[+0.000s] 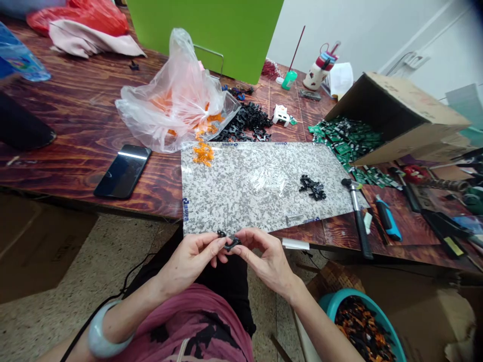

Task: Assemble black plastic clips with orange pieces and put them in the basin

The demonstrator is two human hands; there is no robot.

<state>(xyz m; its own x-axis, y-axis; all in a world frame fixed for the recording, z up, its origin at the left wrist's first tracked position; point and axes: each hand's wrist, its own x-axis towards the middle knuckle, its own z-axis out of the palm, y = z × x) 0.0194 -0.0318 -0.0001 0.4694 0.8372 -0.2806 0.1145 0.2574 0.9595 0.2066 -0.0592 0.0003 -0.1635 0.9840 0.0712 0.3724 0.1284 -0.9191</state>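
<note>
Just off the table's front edge, both hands meet over a small black plastic part (232, 243). My left hand (202, 254) pinches one end of it between thumb and fingers. The other end is gripped by my right hand (262, 254). Part of the piece is covered by the fingers. On the speckled grey mat (226, 201) beyond lie a small pile of black plastic parts (312, 187), a scatter of thin clear pins (268, 177) and some orange plastic parts (204, 153).
A plastic bag of orange parts (166, 113) and a larger black heap (249, 120) lie behind the mat. Left is a phone (123, 172). To the right are a cardboard box (415, 110), green circuit boards (350, 141), a hammer (358, 221) and a blue-handled cutter (388, 218). Below stands a teal bucket (388, 314).
</note>
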